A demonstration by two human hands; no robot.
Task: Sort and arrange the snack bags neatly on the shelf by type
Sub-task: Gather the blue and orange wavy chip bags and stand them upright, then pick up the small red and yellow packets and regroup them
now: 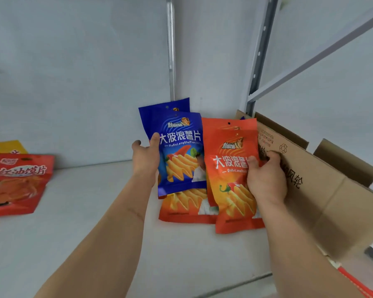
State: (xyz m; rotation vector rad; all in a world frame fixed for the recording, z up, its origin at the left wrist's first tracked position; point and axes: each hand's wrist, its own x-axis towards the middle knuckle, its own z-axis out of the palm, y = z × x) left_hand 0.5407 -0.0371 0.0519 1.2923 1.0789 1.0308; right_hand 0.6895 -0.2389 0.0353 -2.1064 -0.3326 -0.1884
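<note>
On shelf | left hand grips two blue bags | right hand two orange bags

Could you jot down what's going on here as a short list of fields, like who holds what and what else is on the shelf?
left hand: holds blue chip bags, thumb on the front
right hand: holds orange chip bags, thumb on the front
under the held bags: another orange bag lying on the shelf
far left of shelf: red snack bag, a yellow bag behind it
right side: open cardboard box
</note>
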